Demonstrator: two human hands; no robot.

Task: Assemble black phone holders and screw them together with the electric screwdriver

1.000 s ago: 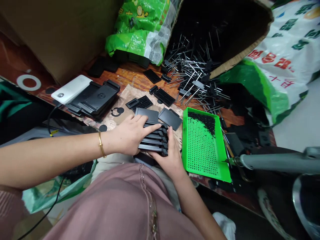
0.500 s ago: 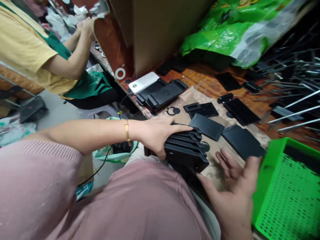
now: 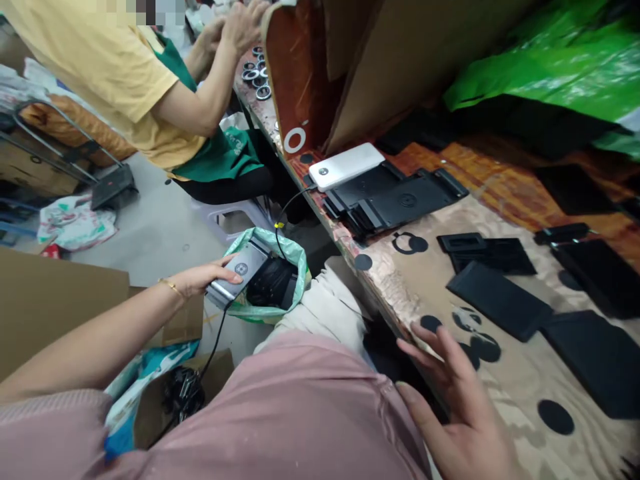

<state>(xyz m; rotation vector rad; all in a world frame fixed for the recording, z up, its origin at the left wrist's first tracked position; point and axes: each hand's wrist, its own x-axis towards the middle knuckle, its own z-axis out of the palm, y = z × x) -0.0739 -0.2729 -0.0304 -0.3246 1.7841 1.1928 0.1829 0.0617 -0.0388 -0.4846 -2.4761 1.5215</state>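
- Head view, left hand (image 3: 207,277): it grips a grey-faced plate (image 3: 239,272) with a round badge, fingers laid across its face and the thumb out of sight. The plate is tilted and held low, just above the mouth of a pale green plastic bag (image 3: 295,267), perhaps so that it can be checked or dropped in without a long reach.
- Inside that bag lies a heap of black parts (image 3: 273,283), apparently gathered there for holding.
- A black cable (image 3: 235,313) runs close by the plate's lower end, which may mean it is connected there, though the join cannot be made out. Higher up, it leads toward a white power bank (image 3: 345,165).
- The power bank sits on a stack of black plates (image 3: 395,203) at the edge of the wooden table (image 3: 480,157), within easy reach of the cable.
- Right hand (image 3: 453,400): it is open, with the fingers spread, and holds nothing. It sits at the table's edge beside a sheet of brown kraft paper (image 3: 505,393).
- On that paper lie black rectangular plates (image 3: 500,300) and loose black discs (image 3: 555,417), set out flat, likely so each can be picked up singly.
- Upper left, a co-worker in a yellow T-shirt (image 3: 85,73) and green apron (image 3: 220,157) works with both hands (image 3: 240,27) over a cluster of metal rings (image 3: 257,80).
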